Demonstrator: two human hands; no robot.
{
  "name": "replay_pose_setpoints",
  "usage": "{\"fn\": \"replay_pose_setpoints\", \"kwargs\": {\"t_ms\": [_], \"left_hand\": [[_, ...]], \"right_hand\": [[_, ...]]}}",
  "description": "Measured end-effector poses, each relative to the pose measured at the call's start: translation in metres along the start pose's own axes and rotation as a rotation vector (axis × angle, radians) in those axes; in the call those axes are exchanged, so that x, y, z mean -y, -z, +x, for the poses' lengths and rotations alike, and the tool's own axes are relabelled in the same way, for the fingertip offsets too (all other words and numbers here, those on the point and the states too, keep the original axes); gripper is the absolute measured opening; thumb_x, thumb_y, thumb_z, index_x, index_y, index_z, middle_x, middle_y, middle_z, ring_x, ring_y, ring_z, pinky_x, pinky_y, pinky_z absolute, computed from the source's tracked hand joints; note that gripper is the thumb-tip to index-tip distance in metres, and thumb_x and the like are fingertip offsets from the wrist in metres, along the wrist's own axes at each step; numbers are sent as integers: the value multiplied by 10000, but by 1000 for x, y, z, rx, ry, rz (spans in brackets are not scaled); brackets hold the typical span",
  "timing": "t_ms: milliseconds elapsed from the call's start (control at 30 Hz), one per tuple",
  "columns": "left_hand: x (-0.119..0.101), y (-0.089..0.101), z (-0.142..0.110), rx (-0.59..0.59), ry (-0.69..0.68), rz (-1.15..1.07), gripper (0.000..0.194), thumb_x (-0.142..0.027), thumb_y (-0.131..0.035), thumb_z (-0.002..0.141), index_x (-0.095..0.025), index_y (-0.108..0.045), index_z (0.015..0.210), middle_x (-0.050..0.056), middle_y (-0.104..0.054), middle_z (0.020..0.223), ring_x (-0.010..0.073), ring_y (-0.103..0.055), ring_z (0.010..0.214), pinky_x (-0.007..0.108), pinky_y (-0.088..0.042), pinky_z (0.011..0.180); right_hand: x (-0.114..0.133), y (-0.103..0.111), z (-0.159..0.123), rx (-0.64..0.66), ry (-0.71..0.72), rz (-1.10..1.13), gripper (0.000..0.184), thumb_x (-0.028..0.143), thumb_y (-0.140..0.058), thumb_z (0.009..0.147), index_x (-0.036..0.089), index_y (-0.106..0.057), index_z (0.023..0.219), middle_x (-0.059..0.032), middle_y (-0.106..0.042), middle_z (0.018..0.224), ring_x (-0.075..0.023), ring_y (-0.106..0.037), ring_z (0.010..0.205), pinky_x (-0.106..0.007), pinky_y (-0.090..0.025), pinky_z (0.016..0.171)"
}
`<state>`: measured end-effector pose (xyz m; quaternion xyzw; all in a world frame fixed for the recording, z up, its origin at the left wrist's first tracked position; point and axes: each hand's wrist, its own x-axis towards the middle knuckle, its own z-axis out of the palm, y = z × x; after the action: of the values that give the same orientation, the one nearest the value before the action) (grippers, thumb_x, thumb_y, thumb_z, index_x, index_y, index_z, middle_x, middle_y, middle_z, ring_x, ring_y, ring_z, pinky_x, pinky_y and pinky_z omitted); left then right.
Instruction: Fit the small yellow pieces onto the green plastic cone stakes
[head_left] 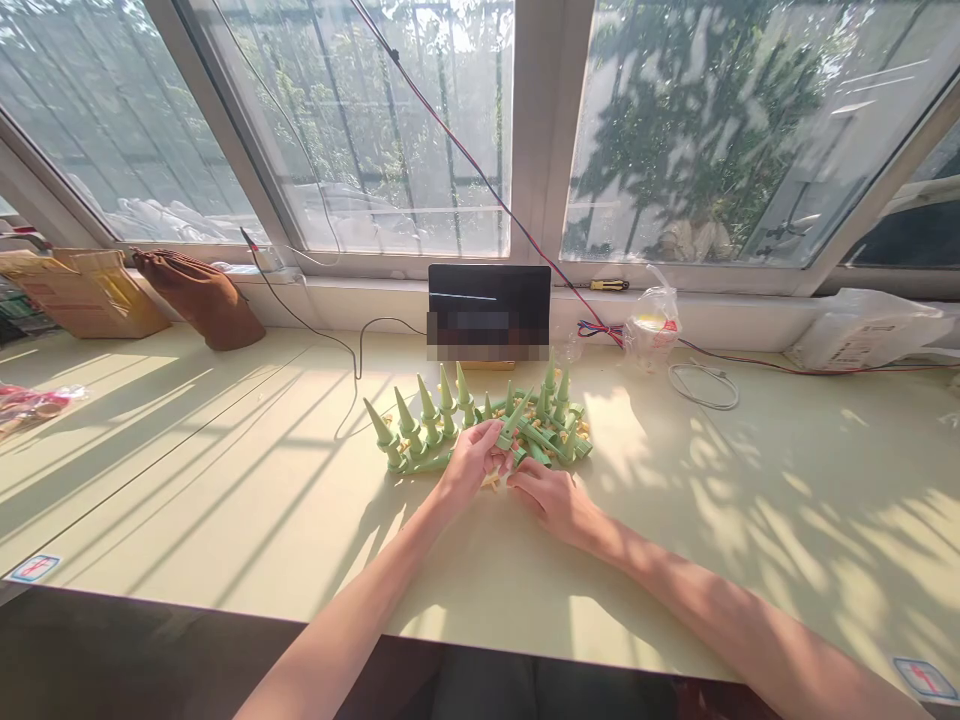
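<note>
My left hand [471, 458] is closed around a green pointed plastic spike [517, 412], its tip slanting up to the right. Close by on the right, my right hand [556, 503] rests low over the table with its fingers bent together; whatever they hold, if anything, is hidden. Beyond both hands lies a loose pile of green plastic parts [541, 440], with small beige pieces among them. Several assembled green spikes [410, 428] stand upright in a row to the left, points up. A few beige bits [491, 483] lie just below my fingers.
A dark screen [489, 300] stands behind the pile against the window sill. To the left are a brown drawstring bag [202, 300] and a cardboard box [82, 295]. On the right are a plastic-wrapped cup [651, 325], a coiled white cable [703, 387] and a plastic bag [866, 330].
</note>
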<state>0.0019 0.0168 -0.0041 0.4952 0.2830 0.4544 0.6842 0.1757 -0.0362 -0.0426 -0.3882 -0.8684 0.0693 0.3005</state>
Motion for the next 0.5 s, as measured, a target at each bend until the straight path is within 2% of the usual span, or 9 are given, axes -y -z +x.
{"fn": "replay_pose_setpoints", "kwargs": {"t_ms": [200,500], "left_hand": [[-1,0,-1,14,1,9,320,-442,-671,864,-125,-647,826,53,-639,791,103,-549,525,241,-397,486],[-7,4,0,-17,-25,8,325,-442,-702,840,-121,-653,852,32,-620,761,101,-545,518,239,-384,471]], "right_hand": [[-3,-2,-1,-43,10,14,203,176,-386,1013,245,-577,1026,-39,-623,980,-110,-556,633,-212,-410,532],[-2,0,-1,-76,37,25,235,201,-403,1023,255,-611,1116,-51,-637,931,-124,-591,642,-215,-419,520]]}}
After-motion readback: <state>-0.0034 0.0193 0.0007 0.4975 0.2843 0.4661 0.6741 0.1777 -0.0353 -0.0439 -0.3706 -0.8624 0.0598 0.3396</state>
